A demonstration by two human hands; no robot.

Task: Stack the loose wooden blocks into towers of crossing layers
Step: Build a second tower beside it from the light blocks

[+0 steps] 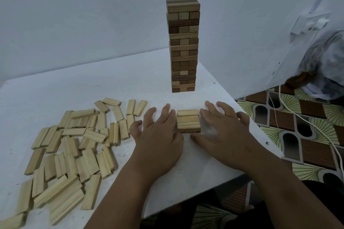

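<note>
From the head camera, a tall tower of dark wooden blocks point(183, 44) stands at the back of the white table point(115, 87), just behind a low layer of pale blocks point(188, 121); the left hand point(158, 135) and right hand point(225, 132) flank that layer, fingers straight and spread, gripping nothing, fingertips against its sides; loose pale blocks point(74, 145) lie scattered well to the left, some cut off at the frame's edge; a white cable point(316, 128) trails over the patterned floor point(307, 117); a plastic bag point(323, 61) on the right is blurred, its contents unclear.
</note>
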